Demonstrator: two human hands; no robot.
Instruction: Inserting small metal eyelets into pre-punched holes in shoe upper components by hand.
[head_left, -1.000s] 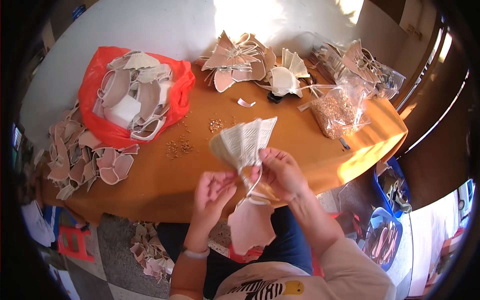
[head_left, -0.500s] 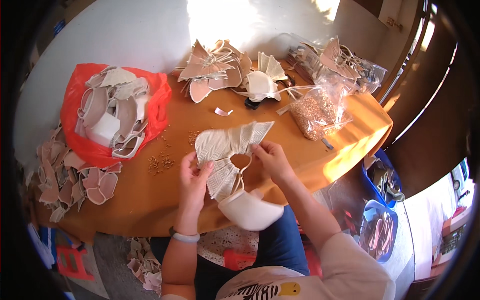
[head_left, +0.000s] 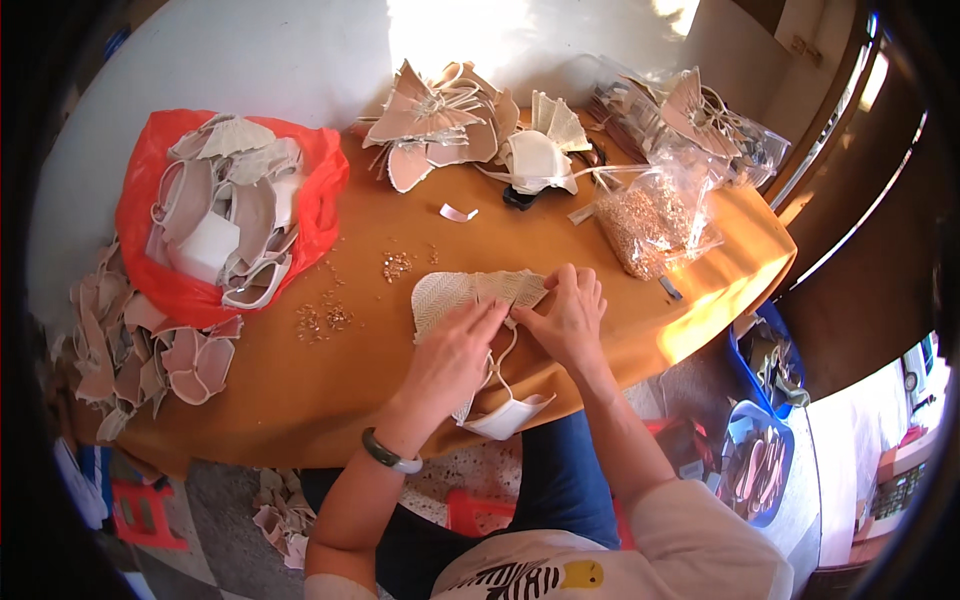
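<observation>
**Both hands press a woven upper flat on the table edge**

Woven upper (head_left: 470,292): pale, textured piece, lying flat on the orange table (head_left: 300,400) near its front edge, centre of view. Its top part shows above the hands; its lower part and a white strap loop (head_left: 505,415) hang off the table edge toward the lap.

Left hand (head_left: 452,355): palm down on the upper's middle, fingers spread flat toward the top right, covering most of it. Pressing, not a closed grasp. Dark bracelet (head_left: 388,452) on the wrist.

Right hand (head_left: 568,318): just right of the left, fingertips curled down onto the upper's right edge, pinching or pressing it; cannot tell which. The two hands touch or nearly touch at the fingertips over the piece.

Around:
- small beads (head_left: 396,266) scattered left of the upper, more further left
- clear bag of beads (head_left: 655,215) to the upper right, well apart from the hands
- red bag (head_left: 320,195) with cut pieces at far left
- loose pink-beige pieces (head_left: 150,350) at the left table edge
- pile of uppers (head_left: 440,125) at the back centre
- white scrap (head_left: 458,212) between the pile and the hands
- blue bins (head_left: 755,470) on the floor, right
</observation>
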